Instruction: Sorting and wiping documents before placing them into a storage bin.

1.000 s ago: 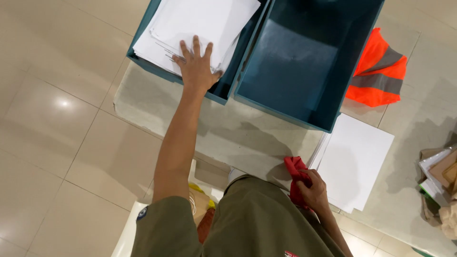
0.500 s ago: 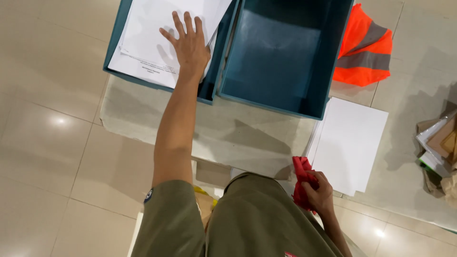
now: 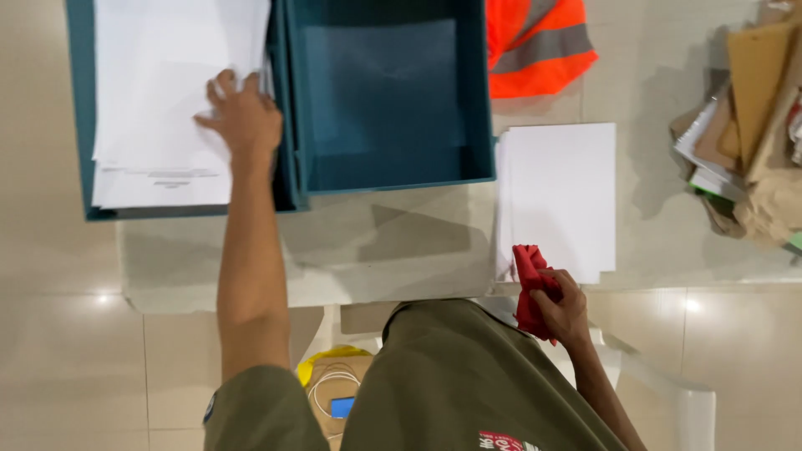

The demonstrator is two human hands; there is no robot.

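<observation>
At the far left, a teal bin (image 3: 79,125) sits on the pale surface (image 3: 393,242) and holds a thick stack of white sheets (image 3: 167,92), the lowest sheet showing a line of small print near its front edge. The left hand (image 3: 242,121) lies on the right edge of that stack, palm down, fingers curled over the paper's side against the bin's inner wall; it grips the edge of the sheets rather than lying flat. Just to the right, touching the first bin, stands a second teal bin (image 3: 384,100). Behind it lies an orange reflective vest (image 3: 535,42) with grey bands. Beside the second bin, a separate pile of white paper (image 3: 560,192) rests flat on the surface. The right hand (image 3: 564,309) is clenched around a red cloth (image 3: 528,276) at that pile's near corner. At the far right lies a heap of cardboard and brown paper (image 3: 752,125).
</observation>
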